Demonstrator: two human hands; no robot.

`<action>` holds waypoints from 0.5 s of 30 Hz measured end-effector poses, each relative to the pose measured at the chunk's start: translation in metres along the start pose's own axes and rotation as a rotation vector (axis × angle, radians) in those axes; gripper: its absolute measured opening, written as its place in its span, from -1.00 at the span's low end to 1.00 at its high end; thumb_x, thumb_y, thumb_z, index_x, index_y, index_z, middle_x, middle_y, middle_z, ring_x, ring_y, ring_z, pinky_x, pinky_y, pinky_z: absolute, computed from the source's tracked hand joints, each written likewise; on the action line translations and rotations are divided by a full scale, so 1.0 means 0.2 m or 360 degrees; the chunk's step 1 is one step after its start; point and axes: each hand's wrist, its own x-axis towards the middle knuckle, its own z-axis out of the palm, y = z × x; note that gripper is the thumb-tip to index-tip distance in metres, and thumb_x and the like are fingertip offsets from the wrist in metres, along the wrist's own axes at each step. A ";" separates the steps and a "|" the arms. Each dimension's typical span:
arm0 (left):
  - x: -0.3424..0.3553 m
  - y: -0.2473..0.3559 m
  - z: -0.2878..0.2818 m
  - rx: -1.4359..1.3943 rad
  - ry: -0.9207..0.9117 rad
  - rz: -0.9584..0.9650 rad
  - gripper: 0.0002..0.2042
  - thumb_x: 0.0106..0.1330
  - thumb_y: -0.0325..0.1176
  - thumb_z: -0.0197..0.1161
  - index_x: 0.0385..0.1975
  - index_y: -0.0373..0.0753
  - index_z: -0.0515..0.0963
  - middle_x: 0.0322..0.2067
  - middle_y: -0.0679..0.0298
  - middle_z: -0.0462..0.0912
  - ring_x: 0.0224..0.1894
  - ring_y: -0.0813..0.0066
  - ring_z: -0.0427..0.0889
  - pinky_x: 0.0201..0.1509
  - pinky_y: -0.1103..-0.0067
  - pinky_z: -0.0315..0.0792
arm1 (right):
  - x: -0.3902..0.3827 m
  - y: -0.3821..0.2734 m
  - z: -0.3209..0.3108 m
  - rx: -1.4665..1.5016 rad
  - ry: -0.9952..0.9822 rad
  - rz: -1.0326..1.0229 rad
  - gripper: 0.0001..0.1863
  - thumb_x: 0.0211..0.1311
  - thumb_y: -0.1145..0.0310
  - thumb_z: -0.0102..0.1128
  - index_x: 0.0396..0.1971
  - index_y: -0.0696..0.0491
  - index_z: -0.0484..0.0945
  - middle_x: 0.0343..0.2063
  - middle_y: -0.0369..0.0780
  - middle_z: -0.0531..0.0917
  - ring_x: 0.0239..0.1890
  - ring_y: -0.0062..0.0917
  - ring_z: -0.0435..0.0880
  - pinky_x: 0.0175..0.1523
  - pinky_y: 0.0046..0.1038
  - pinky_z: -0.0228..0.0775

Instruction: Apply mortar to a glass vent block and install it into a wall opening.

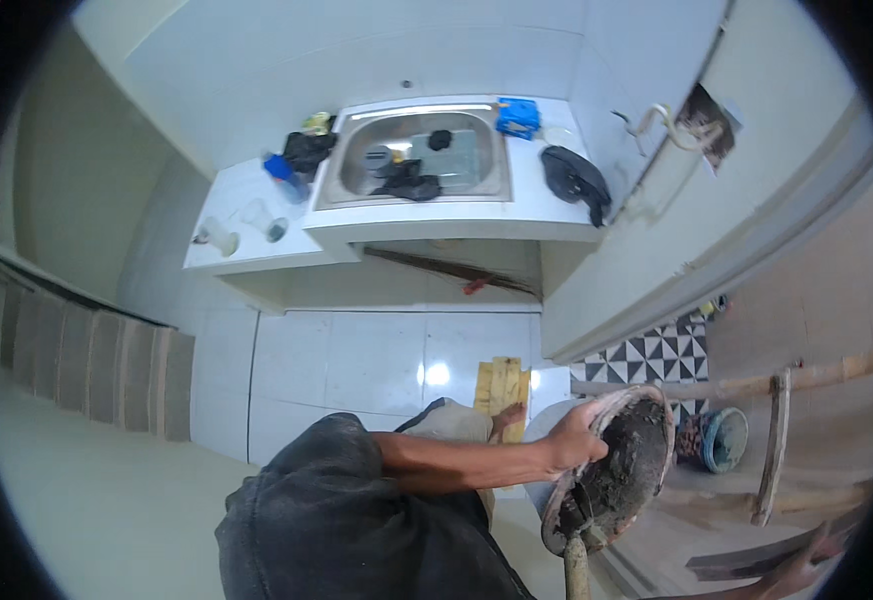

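Observation:
My left hand point(575, 443) grips the rim of a shallow round pan point(667, 420), the thumb over its inner edge. Wet grey mortar point(632, 455) fills much of the pan, which is tilted. A tool with a pale wooden handle point(577, 570) reaches into it from the near side; its head is hidden in the mortar. Low at the right rim of the view, my right hand point(802, 570) is closed beside a long dark flat strip point(757, 560). The picture's bent edge blurs what its fingers hold.
A bamboo ladder point(775, 450) and a mortar-stained bucket point(727, 440) stand at the right. Ahead, a white counter point(437, 222) carries a steel sink point(507, 180), black plastic bags point(574, 180) and a blue packet point(519, 117). Yellow boards point(502, 378) lie on the tiled floor. Steps point(107, 370) are at the left.

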 end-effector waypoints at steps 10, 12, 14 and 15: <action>-0.57 0.71 -0.50 -0.0166 0.0629 0.0622 -0.17 -0.19 -0.80 -0.02 0.31 -0.31 0.26 0.06 0.21 0.53 0.02 0.42 0.57 0.06 0.59 0.49 | -0.97 0.00 0.50 -0.0229 -0.0867 -0.0166 -0.21 -0.05 0.19 0.41 0.19 0.25 0.35 0.10 0.05 0.49 0.14 -0.17 0.48 0.26 -0.29 0.25; -0.68 0.90 -0.56 -0.0217 0.0677 0.0729 -0.18 -0.20 -0.78 -0.03 0.30 -0.32 0.27 0.06 0.18 0.53 0.02 0.40 0.57 0.07 0.58 0.50 | -1.12 -0.31 0.67 0.0070 -0.1159 0.0084 -0.17 -0.11 0.24 0.43 0.22 0.21 0.30 0.12 0.02 0.45 0.18 -0.19 0.41 0.30 -0.27 0.16; -0.77 1.07 -0.69 -0.0272 0.0730 0.0836 -0.18 -0.22 -0.77 -0.05 0.29 -0.33 0.27 0.06 0.16 0.53 0.03 0.38 0.58 0.07 0.56 0.50 | -1.27 -0.44 0.91 0.0094 -0.1341 0.0107 -0.17 -0.15 0.28 0.45 0.19 0.22 0.30 0.08 0.00 0.47 0.17 -0.22 0.42 0.29 -0.29 0.18; -0.80 1.14 -0.77 -0.0269 0.0785 0.0928 -0.18 -0.24 -0.75 -0.05 0.28 -0.34 0.27 0.06 0.13 0.53 0.03 0.35 0.58 0.09 0.53 0.50 | -1.33 -0.51 1.03 0.0153 -0.1390 0.0067 -0.16 -0.15 0.28 0.45 0.19 0.23 0.30 0.05 0.01 0.49 0.12 -0.20 0.45 0.26 -0.30 0.21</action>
